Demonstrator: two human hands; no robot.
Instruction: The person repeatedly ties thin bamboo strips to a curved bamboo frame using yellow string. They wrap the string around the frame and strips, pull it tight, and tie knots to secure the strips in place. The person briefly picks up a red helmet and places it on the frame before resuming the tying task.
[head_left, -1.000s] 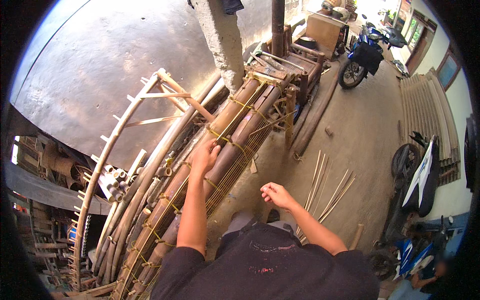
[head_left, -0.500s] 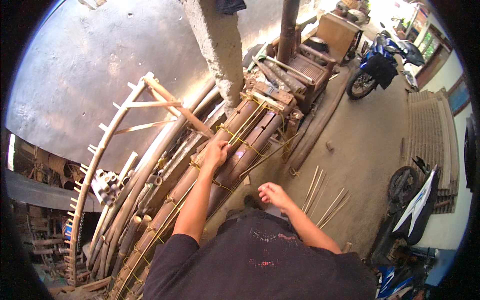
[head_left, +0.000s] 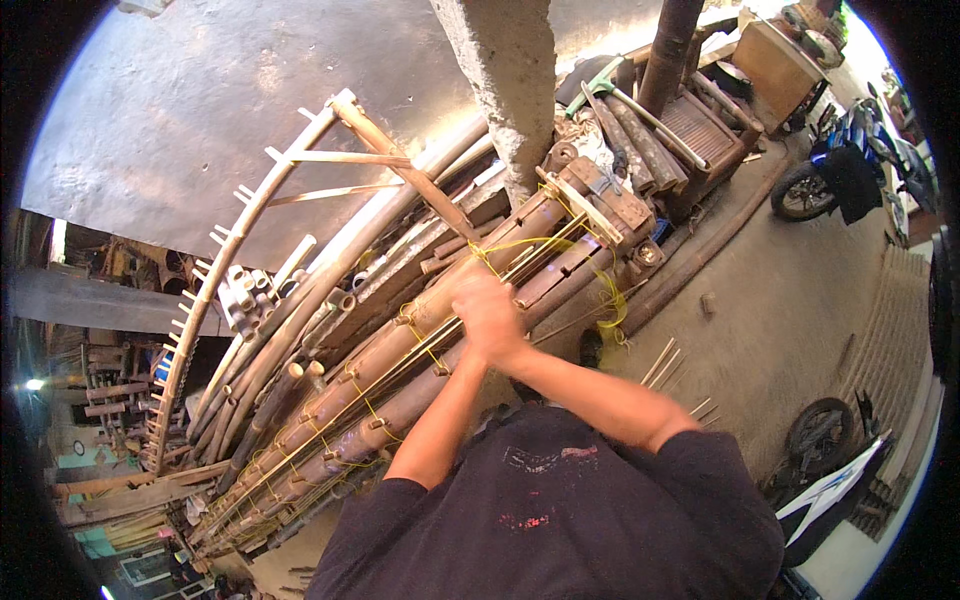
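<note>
Right hand (head_left: 492, 318) overlaps the left hand (head_left: 470, 300); both are together, gripping thin bamboo strips (head_left: 400, 365). The strips lie along a bamboo pole bundle (head_left: 380, 390) bound with yellow cord (head_left: 610, 300).

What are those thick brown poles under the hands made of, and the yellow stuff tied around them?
The poles look like bamboo: round, hollow at the cut ends, with a dull brown skin. The yellow ties look like thin plastic cord or strip, bright and smooth, though the material is hard to confirm. Both hands rest on the poles.
</note>
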